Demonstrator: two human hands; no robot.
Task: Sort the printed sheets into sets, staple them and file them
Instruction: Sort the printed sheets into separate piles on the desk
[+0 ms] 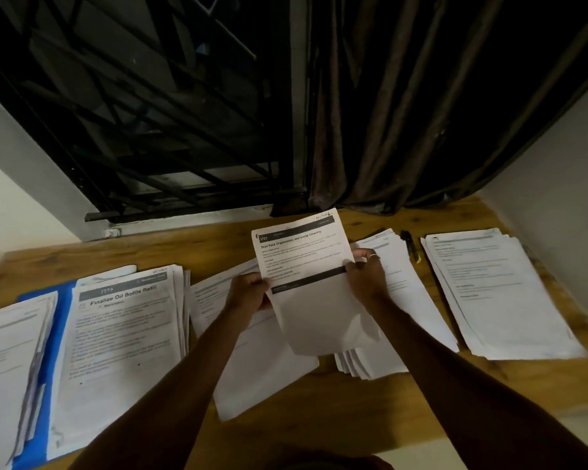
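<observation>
At the far left, a stack of printed sheets lies on an open blue folder. Just right of it, also on the folder, sits a thicker stack whose top page reads "Finalize Oil Bottle Refill". Next comes a looser pile lying flat on the wooden worktop, partly under the left forearm.

The left hand grips the left edge of a raised sheet, fingers curled round it. This sheet, numbered 2723 and headed "Shoe Rack Organization", is held tilted above the middle of the worktop, between the piles; I cannot tell whether it is a single page. The right hand, with a ring on one finger, pinches the sheet's right edge.

Beneath the right hand lies a fanned pile. A dark pen rests at its far right corner. Further right, near the wall, is another pile. Behind the worktop are a black window grille and a dark curtain.
</observation>
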